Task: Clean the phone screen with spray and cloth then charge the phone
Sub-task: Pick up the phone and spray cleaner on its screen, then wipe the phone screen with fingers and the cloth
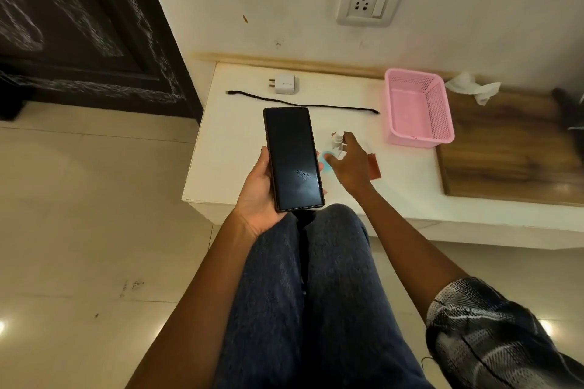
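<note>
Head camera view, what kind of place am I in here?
Probably a room in a home: a tiled floor, a dark wooden door, and a low white ledge under a wall socket.

The white surface [240,142] carries a white charger adapter [285,84] near its rear edge, with a black cable [303,105] laid straight just in front. To the right stand a pink basket [417,107] and a small spray bottle [337,139]; a wooden board [505,155] adjoins the basket, with crumpled white cloth [474,88] at its rear.
</note>
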